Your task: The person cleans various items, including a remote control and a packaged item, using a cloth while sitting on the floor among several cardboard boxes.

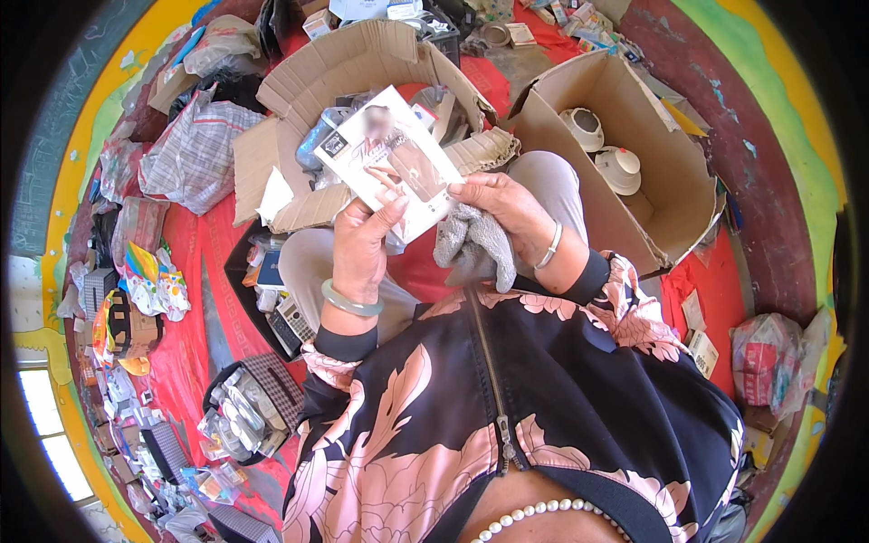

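Observation:
Both my hands hold a flat white hosiery packet (389, 163), tilted over the open box in front of my knees. Its front carries pictures and a brownish panel. My left hand (364, 240) is closed on the lower left edge, thumb on the front. At the right corner, my right hand (511, 213) pinches the packet between thumb and fingers. A bunched grey knitted cloth (475, 246) hangs right under the right hand; whether those fingers also grip it I cannot tell. The torn cardboard box (358, 65) behind the packet contains mixed goods, partly hidden by it.
To the right stands a tall open carton (674, 226) with white bowls (620, 170) inside. A checked bag (199, 149) lies at the far left. Nearer on the left is a patterned fabric bin (276, 385) full of small packages. Red sheeting (181, 348) covers much of the floor.

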Tool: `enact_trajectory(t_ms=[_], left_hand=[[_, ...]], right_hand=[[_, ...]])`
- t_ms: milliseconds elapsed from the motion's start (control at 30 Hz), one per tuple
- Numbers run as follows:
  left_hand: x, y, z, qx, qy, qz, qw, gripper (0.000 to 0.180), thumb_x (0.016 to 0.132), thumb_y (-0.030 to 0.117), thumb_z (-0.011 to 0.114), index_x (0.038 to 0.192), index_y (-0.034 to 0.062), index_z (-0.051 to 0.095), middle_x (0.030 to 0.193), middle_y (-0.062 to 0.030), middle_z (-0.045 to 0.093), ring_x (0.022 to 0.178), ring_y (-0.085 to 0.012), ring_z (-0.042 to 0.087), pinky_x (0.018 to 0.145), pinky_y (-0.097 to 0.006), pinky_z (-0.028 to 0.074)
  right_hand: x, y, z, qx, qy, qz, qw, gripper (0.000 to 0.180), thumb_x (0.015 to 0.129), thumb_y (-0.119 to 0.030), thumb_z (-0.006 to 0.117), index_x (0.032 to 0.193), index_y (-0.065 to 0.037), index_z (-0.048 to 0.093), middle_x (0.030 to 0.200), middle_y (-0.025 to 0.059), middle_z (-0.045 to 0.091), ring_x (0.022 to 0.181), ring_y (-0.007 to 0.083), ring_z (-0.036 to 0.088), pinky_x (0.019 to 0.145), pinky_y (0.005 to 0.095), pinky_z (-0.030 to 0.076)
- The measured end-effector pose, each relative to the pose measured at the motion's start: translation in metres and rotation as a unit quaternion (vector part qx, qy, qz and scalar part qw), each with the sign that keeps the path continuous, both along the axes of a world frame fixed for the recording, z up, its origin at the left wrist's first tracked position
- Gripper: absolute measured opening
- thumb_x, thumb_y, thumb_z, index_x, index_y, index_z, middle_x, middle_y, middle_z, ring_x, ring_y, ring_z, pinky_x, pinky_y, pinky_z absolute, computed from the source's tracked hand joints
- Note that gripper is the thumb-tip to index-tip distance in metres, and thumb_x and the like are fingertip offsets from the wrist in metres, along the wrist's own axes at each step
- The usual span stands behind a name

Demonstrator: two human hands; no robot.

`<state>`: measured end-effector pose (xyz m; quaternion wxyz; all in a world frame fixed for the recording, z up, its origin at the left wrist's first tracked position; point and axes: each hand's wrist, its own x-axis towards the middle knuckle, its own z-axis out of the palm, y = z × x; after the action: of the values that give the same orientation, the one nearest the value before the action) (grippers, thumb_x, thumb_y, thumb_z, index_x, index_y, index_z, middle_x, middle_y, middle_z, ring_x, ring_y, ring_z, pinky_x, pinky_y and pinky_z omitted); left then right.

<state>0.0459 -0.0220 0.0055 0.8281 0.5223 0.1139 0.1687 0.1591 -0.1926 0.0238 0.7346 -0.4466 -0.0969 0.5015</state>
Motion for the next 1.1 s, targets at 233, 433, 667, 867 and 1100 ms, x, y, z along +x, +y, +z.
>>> enact_trajectory(t_ms=[233,433,667,867,1100], left_hand=[[0.000,-0.005,0.005,0.021,-0.014,0.021,0.999,0.012,0.079,0.003,0.065,0.090,0.0023,0.063,0.092,-0.0004,0.060,0.078,-0.0083,0.054,0.072,-0.023,0.044],[0.004,-0.005,0.010,0.009,0.001,0.057,0.998,0.014,0.081,0.006,0.064,0.094,0.0019,0.061,0.087,-0.0029,0.060,0.078,-0.0105,0.056,0.070,-0.024,0.045],[0.003,-0.002,0.007,-0.056,-0.018,0.058,0.997,0.017,0.081,0.009,0.065,0.095,-0.0006,0.062,0.087,-0.0043,0.062,0.076,-0.0102,0.057,0.069,-0.023,0.045],[-0.002,-0.006,-0.002,0.024,0.032,0.046,0.998,0.023,0.083,0.010,0.062,0.102,-0.0025,0.062,0.086,-0.0005,0.062,0.075,-0.0069,0.052,0.070,-0.021,0.040],[-0.019,0.006,-0.007,0.091,0.042,0.047,0.994,0.023,0.083,0.012,0.063,0.099,-0.0042,0.062,0.086,-0.0020,0.062,0.075,-0.0075,0.054,0.069,-0.022,0.043]], right_hand=[[-0.002,0.001,-0.009,0.016,0.030,-0.006,0.999,0.021,0.084,-0.016,0.061,0.092,0.003,0.063,0.079,0.0080,0.065,0.066,0.0142,0.062,0.061,0.0259,0.050],[-0.003,-0.001,-0.006,-0.003,0.010,0.006,1.000,0.020,0.085,-0.016,0.061,0.090,0.003,0.063,0.075,0.0076,0.064,0.061,0.0138,0.061,0.055,0.0261,0.050],[-0.006,0.001,-0.008,-0.021,-0.021,0.003,1.000,0.018,0.085,-0.015,0.061,0.088,0.003,0.063,0.074,0.0071,0.063,0.061,0.0130,0.060,0.055,0.0258,0.049],[-0.005,0.009,-0.017,0.066,0.033,-0.059,0.996,0.016,0.087,-0.014,0.057,0.089,0.001,0.059,0.074,0.0076,0.062,0.063,0.0158,0.061,0.059,0.0268,0.050],[-0.013,0.019,-0.015,0.027,-0.043,-0.020,0.999,0.018,0.088,-0.016,0.054,0.091,0.001,0.058,0.073,0.0076,0.062,0.063,0.0150,0.060,0.059,0.0261,0.049]])
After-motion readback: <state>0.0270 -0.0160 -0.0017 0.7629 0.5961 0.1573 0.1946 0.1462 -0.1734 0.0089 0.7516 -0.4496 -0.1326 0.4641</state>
